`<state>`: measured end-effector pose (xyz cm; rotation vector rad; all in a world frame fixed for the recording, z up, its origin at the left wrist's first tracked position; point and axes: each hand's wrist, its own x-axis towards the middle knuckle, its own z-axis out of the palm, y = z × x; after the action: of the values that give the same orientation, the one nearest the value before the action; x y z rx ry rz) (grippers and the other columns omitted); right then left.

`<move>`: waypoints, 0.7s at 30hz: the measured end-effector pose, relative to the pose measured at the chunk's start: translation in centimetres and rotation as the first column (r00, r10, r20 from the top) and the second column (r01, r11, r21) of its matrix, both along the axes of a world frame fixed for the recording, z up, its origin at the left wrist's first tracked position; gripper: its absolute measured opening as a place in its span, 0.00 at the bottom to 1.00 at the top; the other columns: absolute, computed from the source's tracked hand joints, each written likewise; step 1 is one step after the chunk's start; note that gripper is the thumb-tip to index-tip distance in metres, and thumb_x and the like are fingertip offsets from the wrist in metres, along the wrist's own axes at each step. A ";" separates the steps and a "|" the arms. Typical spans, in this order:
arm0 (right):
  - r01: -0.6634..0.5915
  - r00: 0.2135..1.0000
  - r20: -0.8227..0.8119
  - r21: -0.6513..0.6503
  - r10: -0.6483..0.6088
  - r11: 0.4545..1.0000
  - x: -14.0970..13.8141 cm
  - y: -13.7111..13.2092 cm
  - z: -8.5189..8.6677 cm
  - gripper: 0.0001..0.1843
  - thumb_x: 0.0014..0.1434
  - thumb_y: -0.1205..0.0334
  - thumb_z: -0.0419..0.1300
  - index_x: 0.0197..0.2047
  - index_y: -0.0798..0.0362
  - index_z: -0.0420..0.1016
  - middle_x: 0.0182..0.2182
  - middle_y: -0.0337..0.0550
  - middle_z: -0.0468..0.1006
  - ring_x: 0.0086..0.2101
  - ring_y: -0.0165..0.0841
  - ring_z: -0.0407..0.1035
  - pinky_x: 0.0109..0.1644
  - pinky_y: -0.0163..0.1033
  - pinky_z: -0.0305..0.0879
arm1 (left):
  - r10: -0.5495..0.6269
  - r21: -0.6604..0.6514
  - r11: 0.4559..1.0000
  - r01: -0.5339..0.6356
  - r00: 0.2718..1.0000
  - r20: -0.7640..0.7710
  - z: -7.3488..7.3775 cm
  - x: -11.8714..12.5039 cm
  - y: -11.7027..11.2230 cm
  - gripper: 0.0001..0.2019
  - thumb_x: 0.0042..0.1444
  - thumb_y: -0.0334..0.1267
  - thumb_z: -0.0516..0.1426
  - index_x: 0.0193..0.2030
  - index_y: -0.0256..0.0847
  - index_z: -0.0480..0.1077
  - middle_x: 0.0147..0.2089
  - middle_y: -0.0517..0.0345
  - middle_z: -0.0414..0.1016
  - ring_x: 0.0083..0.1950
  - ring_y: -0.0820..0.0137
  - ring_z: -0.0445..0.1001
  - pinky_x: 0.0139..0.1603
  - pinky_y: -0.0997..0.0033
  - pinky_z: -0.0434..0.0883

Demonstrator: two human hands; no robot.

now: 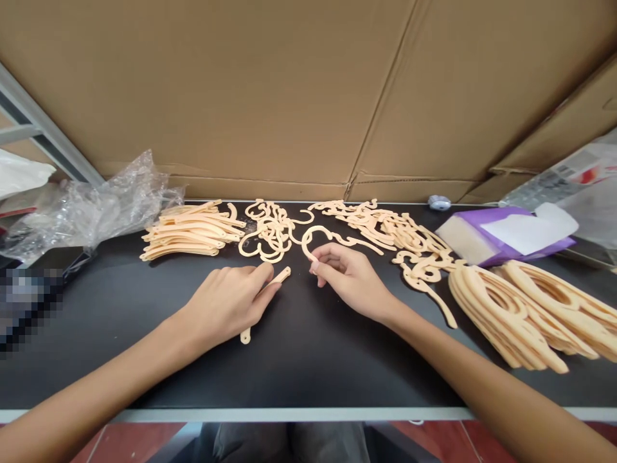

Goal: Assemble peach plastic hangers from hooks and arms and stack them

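Note:
My left hand (236, 296) is closed around a beige plastic hanger arm (285, 274), a flat strip whose holed ends stick out above and below the fingers. Between the fingertips of my right hand (349, 276) is a beige hanger hook (305, 240), its curve pointing up and away from me. The two held pieces are apart. Just beyond my hands lies a tangle of loose hooks (270, 235). A stack of hanger arms (186, 235) sits left of it. Behind my right hand spreads a heap of curved hanger pieces (385, 225).
Stacks of hanger bodies (506, 315) lie at the right, near a purple package (511, 231) with white paper. Crumpled clear plastic (110, 199) and a dark, partly blurred object (53, 270) are at the left. A cardboard wall (241, 96) closes off the back of the black table (308, 360).

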<state>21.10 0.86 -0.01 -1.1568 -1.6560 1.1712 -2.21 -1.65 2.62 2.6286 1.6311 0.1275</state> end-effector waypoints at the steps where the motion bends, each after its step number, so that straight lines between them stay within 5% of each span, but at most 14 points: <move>1: 0.004 1.000 0.014 0.019 -0.004 1.000 0.0 0.0 0.0 0.08 0.60 0.57 0.61 0.39 0.53 0.73 0.29 0.37 0.75 0.28 0.29 0.69 0.37 0.39 0.66 | -0.017 0.043 0.999 0.017 1.000 0.010 0.3 0.0 0.0 0.16 0.72 0.44 0.47 0.38 0.41 0.71 0.31 0.58 0.74 0.27 0.66 0.71 0.28 0.67 0.62; 4: 0.013 0.999 0.040 0.068 -0.016 0.998 0.0 -0.1 -0.1 0.08 0.60 0.57 0.61 0.39 0.53 0.74 0.31 0.39 0.76 0.31 0.30 0.70 0.39 0.40 0.67 | -0.209 0.091 0.976 0.198 0.968 0.136 1.3 -1.1 -0.2 0.15 0.71 0.37 0.46 0.45 0.42 0.74 0.44 0.52 0.78 0.43 0.63 0.77 0.40 0.65 0.71; 8: 0.009 1.000 0.029 0.068 -0.011 0.998 0.1 -0.2 0.0 0.08 0.61 0.57 0.61 0.39 0.52 0.74 0.33 0.39 0.77 0.33 0.31 0.71 0.40 0.40 0.67 | -0.450 -0.085 0.879 0.470 0.875 0.178 2.1 -2.9 -1.0 0.19 0.66 0.26 0.49 0.50 0.51 0.76 0.63 0.57 0.72 0.62 0.64 0.70 0.56 0.66 0.72; 13: 0.003 1.000 0.023 0.073 -0.004 0.997 0.0 -0.2 0.3 0.06 0.60 0.59 0.61 0.38 0.52 0.75 0.31 0.38 0.77 0.31 0.30 0.70 0.39 0.39 0.67 | -0.479 -0.054 0.870 0.490 0.867 0.139 1.3 -2.6 -1.8 0.11 0.70 0.34 0.52 0.44 0.49 0.76 0.48 0.59 0.79 0.53 0.63 0.71 0.53 0.64 0.70; 21: 0.008 0.998 -0.067 0.059 -0.004 0.998 0.2 0.2 0.2 0.09 0.57 0.57 0.66 0.36 0.54 0.79 0.33 0.41 0.79 0.35 0.31 0.73 0.43 0.40 0.70 | -0.428 0.082 0.902 0.423 0.903 0.048 0.3 0.6 -1.0 0.14 0.72 0.37 0.48 0.36 0.40 0.69 0.33 0.57 0.72 0.34 0.67 0.71 0.37 0.66 0.66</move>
<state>21.33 1.07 0.15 -1.0734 -1.6251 1.1370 -1.64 -2.68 2.92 2.9235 1.0117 0.2517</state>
